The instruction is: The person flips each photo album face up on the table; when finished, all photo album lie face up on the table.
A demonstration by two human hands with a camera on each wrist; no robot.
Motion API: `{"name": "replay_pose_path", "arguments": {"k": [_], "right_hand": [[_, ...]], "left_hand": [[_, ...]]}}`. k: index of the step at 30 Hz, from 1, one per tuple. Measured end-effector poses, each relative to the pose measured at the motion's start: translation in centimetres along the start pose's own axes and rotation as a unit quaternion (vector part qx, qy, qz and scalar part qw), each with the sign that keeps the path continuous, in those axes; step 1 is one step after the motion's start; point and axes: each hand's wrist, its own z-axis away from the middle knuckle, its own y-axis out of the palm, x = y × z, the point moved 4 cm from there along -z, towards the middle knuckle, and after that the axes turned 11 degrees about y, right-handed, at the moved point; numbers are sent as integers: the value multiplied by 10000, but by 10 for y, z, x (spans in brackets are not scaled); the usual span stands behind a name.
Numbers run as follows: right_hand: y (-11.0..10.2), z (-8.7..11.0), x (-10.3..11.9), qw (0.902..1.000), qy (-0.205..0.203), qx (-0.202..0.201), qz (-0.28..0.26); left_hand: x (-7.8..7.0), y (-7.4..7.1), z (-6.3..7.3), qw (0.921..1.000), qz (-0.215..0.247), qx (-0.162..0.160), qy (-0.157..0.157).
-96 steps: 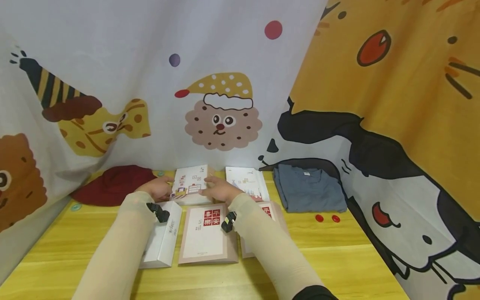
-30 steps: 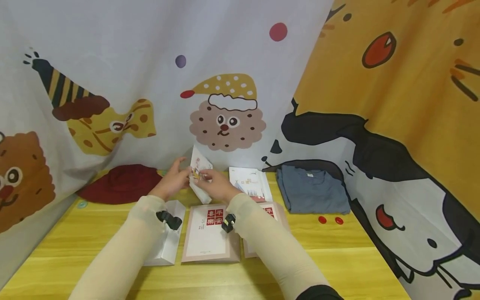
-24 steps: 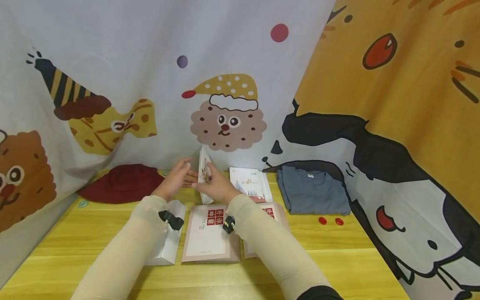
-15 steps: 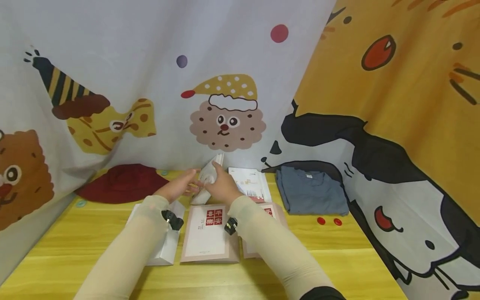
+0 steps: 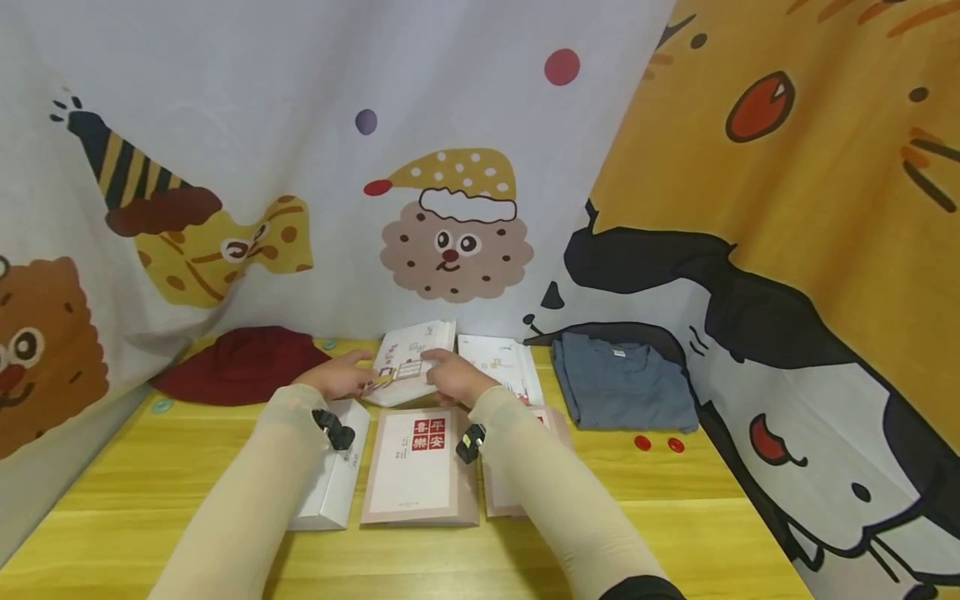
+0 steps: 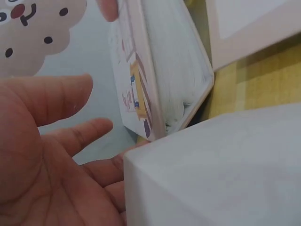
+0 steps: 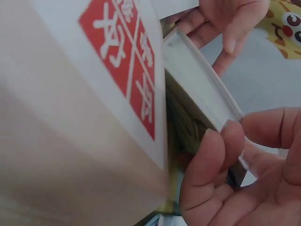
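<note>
A thick white book (image 5: 408, 362) with a colourful line drawing on its cover is tilted at the back middle of the table, its far right corner raised. My right hand (image 5: 459, 377) grips its right edge, thumb on the cover; in the right wrist view the fingers curl under that edge. At the left edge is my left hand (image 5: 337, 377). From the left wrist, its thumb stands away from the cover, and the loosely spread fingers reach towards the lower corner of the book; whether they touch is partly hidden by a white box (image 5: 330, 475).
Two pink-bordered books with red character squares, one in the middle (image 5: 408, 467) and another partly under my right forearm, lie in front. Behind are a dark red hat (image 5: 247, 367), a second white book (image 5: 498, 367), and folded blue-grey clothing (image 5: 622, 383). Red buttons (image 5: 660, 444) lie nearby.
The white book lay flat at first, then stood up on edge between both hands and was turned. Now it leans back, cover upward, slightly askew. My left hand has moved back to its left side.
</note>
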Motion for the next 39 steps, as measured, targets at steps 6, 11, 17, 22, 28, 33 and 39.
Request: {"name": "replay_pose_path", "arguments": {"k": [6, 11, 17, 22, 28, 33, 39], "right_hand": [[3, -3, -2, 9990, 85, 32, 434], [5, -7, -3, 9968, 42, -146, 784], [9, -8, -6, 9988, -15, -2, 490], [8, -7, -6, 9993, -111, -92, 344], [3, 0, 1, 9949, -572, -376, 745], [5, 18, 3, 9974, -600, -231, 319], [19, 44, 0, 9977, -604, -13, 304]], "left_hand": [[2, -4, 1, 9999, 164, -4, -17], [1, -8, 6, 9995, 313, -50, -31], [0, -13, 9, 9989, 467, -22, -6], [1, -17, 14, 9985, 545, -41, 79], [-5, -28, 28, 9984, 21, -391, 409], [-9, -37, 48, 9940, -386, -934, 426], [-6, -38, 82, 9943, -288, -964, 361]]}}
